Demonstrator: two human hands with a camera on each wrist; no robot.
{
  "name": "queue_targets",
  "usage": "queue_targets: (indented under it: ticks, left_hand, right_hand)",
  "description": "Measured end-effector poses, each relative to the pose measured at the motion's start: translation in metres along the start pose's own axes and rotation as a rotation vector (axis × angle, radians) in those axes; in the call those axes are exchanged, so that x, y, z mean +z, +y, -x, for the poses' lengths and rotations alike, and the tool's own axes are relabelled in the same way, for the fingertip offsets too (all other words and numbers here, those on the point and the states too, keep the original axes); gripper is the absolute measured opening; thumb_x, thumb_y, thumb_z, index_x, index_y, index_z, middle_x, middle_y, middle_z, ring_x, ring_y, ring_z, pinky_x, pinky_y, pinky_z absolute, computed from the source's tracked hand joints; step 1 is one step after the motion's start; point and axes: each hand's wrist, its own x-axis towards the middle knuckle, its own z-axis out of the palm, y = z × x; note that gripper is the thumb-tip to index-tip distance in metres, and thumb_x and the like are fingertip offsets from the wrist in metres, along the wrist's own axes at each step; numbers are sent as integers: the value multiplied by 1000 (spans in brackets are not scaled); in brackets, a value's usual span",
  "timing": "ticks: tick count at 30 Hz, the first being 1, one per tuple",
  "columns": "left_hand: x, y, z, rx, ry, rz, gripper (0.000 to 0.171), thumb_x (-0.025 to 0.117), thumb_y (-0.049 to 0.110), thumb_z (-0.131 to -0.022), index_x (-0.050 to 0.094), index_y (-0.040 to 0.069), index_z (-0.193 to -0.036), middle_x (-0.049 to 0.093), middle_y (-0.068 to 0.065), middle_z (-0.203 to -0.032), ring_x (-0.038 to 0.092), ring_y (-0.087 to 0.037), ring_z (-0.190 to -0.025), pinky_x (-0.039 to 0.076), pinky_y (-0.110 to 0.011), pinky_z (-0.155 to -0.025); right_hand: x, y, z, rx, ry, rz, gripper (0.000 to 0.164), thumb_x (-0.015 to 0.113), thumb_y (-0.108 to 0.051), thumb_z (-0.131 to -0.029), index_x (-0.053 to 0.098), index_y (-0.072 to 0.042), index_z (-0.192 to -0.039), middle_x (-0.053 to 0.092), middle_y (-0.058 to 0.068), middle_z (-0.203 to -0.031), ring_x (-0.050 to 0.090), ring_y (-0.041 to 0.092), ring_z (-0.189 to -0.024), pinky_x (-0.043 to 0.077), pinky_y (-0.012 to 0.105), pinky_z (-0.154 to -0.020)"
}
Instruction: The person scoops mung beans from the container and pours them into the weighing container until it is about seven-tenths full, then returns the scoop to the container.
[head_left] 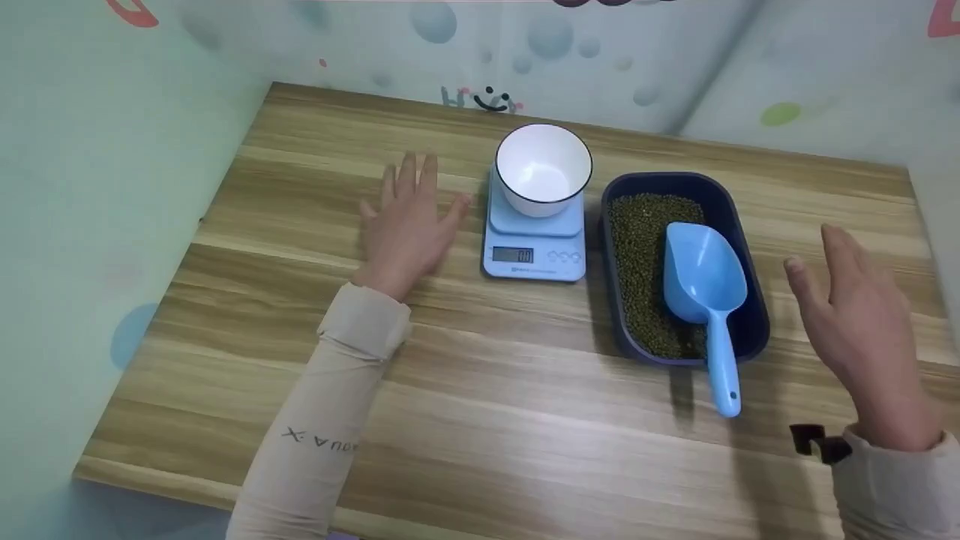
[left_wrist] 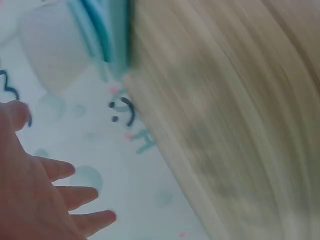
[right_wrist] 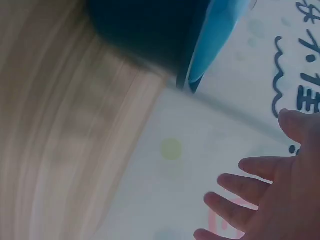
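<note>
In the head view a white bowl (head_left: 544, 169) with a dark rim stands on a light blue kitchen scale (head_left: 534, 259), whose display shows zeros. My left hand (head_left: 409, 221), fingers spread and holding nothing, is over the table just left of the scale. To the scale's right sits a dark blue tub (head_left: 615, 300) of small green beans (head_left: 649, 262). A light blue scoop (head_left: 701, 270) lies in it, its handle sticking out over the near rim. My right hand (head_left: 862, 322) hovers right of the tub with straight fingers and nothing in it.
Everything stands on a wood-grain table (head_left: 465, 420). Pale walls (head_left: 615, 82) with printed bubbles close it in at the back, left and right. The scale and tub are side by side with a narrow gap between them.
</note>
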Motion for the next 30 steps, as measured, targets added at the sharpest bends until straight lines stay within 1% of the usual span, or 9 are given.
queue_targets:
  ticks: [3,6,9,12,14,16,23,26,30]
  left_hand:
    - [6,9,12,14,-54,232,77,33,69,-86,18,24,-147,23,-5,-150,29,-25,-135,28,-53,-105]
    - [14,14,21,26,-120,393,74,40,65,-86,27,19,-143,40,-5,-136,48,-20,-114,42,-41,-92]
    - [21,12,23,7,-207,484,71,43,60,-88,28,15,-141,55,-7,-110,54,-17,-85,47,-35,-75]
    - [29,5,20,-58,-315,589,68,45,56,-90,27,13,-139,58,-10,-89,55,-18,-69,51,-35,-67]
    - [34,-1,17,-106,-365,681,64,45,53,-91,27,13,-137,57,-14,-84,58,-21,-64,54,-35,-64]
    - [40,-5,14,-135,-381,742,63,46,52,-91,28,13,-136,56,-14,-90,62,-24,-70,56,-36,-66]
    - [54,-3,5,-124,-404,810,60,49,51,-90,32,15,-135,55,-14,-94,62,-23,-68,56,-35,-65]
    - [57,-1,2,-112,-413,806,57,49,49,-90,34,15,-134,56,-15,-89,61,-21,-65,56,-34,-63]
    - [59,2,-2,-107,-418,767,56,50,49,-91,35,16,-134,57,-14,-84,60,-20,-61,56,-34,-59]
  right_hand:
    - [6,-6,19,-2,42,-75,62,30,-46,-98,15,-10,-147,35,26,-140,34,49,-123,26,65,-92]
    - [13,-12,38,-30,64,-137,58,36,-41,-98,22,-12,-146,51,24,-122,48,44,-104,36,58,-78]
    - [20,-18,53,-54,35,-155,57,39,-40,-97,24,-14,-146,57,22,-110,55,40,-95,41,53,-71]
    - [26,-23,64,-74,-25,-120,59,39,-43,-97,24,-15,-146,60,19,-104,59,36,-89,45,46,-62]
    - [31,-27,69,-88,-63,-90,62,40,-45,-96,23,-13,-146,61,16,-101,60,33,-87,45,39,-58]
    - [35,-30,73,-102,-88,-68,66,43,-48,-94,24,-12,-145,61,12,-99,61,28,-83,43,32,-54]
    - [45,-38,81,-60,-146,-15,88,53,-62,-81,21,-13,-146,57,12,-95,57,20,-71,39,27,-46]
    - [47,-39,81,-47,-134,3,88,62,-56,-80,21,-14,-146,54,12,-93,55,20,-69,37,27,-45]
    - [48,-38,79,-50,-110,9,84,69,-37,-80,23,-13,-146,54,12,-92,52,20,-66,35,26,-46]
